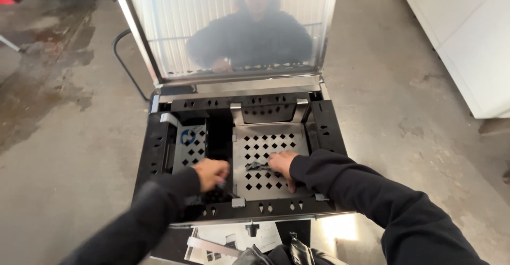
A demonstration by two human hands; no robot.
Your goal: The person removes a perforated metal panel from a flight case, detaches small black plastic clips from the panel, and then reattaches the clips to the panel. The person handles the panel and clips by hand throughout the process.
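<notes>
Left hand fisted, fingers curled together around a small dark tool, at the front edge of an open black metal case on grey concrete floor. Right hand pinches a small dark clip on the silver perforated metal tray inside. Shiny hinged lid stands up behind.

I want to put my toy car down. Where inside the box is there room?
The far half of the perforated metal plate is bare, between the black frame and the dark gap. Nearer, it is crowded: the right hand presses a small dark piece, and the left hand fills the gap's near end.
</notes>
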